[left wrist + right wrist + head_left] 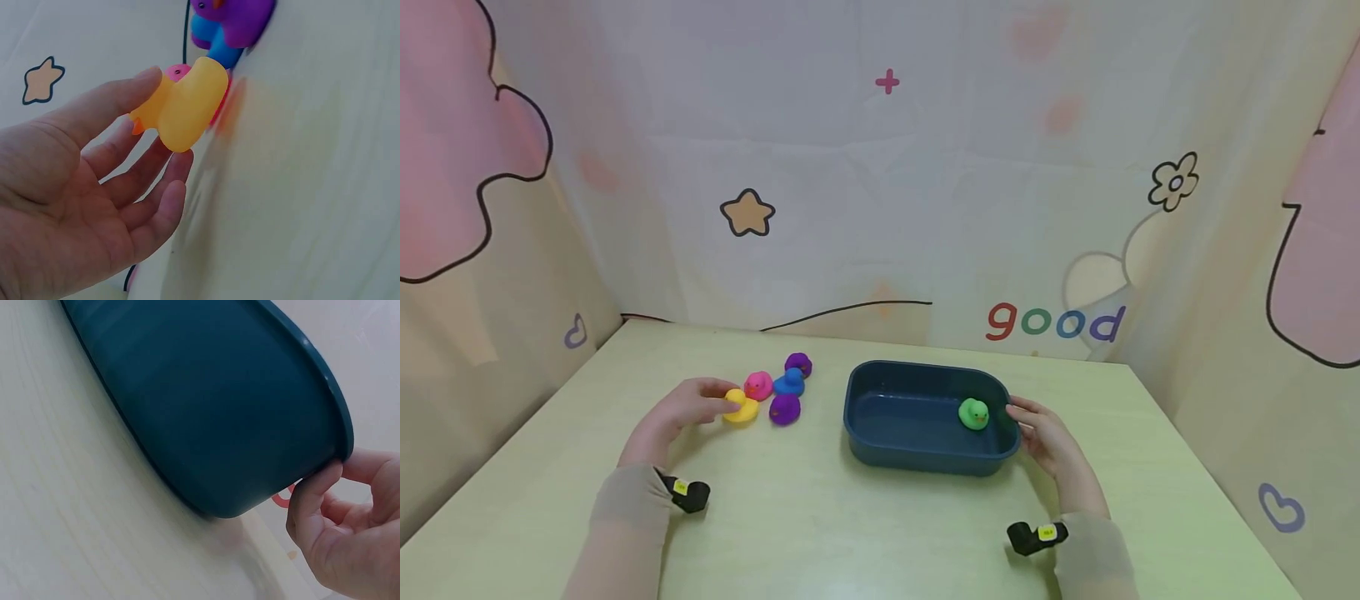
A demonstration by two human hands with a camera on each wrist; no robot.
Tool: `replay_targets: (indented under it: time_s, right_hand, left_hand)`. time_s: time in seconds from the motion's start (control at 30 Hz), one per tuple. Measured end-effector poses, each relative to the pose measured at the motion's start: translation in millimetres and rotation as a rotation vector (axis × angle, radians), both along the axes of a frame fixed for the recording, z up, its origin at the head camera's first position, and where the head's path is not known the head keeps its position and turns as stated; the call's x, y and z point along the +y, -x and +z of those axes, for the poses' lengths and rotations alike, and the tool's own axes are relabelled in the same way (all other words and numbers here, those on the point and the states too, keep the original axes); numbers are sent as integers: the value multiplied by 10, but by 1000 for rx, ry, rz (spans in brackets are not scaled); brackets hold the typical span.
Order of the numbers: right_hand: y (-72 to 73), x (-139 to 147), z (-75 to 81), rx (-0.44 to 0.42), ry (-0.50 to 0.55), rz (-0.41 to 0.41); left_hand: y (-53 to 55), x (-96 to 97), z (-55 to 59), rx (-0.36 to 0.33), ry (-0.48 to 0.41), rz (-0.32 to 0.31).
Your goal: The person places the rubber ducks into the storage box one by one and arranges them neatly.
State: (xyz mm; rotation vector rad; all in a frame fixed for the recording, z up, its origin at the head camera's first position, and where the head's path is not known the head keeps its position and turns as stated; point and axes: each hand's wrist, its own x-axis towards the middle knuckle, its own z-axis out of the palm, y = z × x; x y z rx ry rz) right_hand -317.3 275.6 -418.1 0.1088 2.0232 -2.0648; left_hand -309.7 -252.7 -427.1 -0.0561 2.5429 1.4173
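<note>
My left hand (688, 406) pinches a yellow rubber duck (742, 409) between thumb and fingers at the left of the table. In the left wrist view the underside of the yellow duck (192, 106) faces the camera, its orange beak by the fingers. Close beside it are a pink duck (759, 384), a blue duck (790, 382) and two purple ducks, one nearer (785, 409) and one behind (799, 363). My right hand (1051, 440) holds the right end of a dark blue basin (917, 457) at its rim. A green duck (973, 414) sits inside the basin, toward its right end.
The pale wooden table (820, 533) ends at a printed cloth backdrop (850, 208) behind and along both sides. Each wrist carries a small black camera, one on the left (688, 495) and one on the right (1036, 537).
</note>
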Motion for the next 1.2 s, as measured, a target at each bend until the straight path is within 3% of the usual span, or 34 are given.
replay_targets:
  time_s: [0.3,0.47,0.7,1.2]
  right_hand:
    - [2,11,0,-12,-7,-5]
    - [1,17,-2,-10,-8,-1]
    - [-6,4,16,-10,2,-2]
    - [8,-3,7,-20,-4,-6]
  left_hand:
    - [-8,-92,58,54,-22,100]
    - [38,-62,16,56,-36,167]
    - [43,-20,-19,80,-8,208]
    - [58,148,-31,-24,72,248]
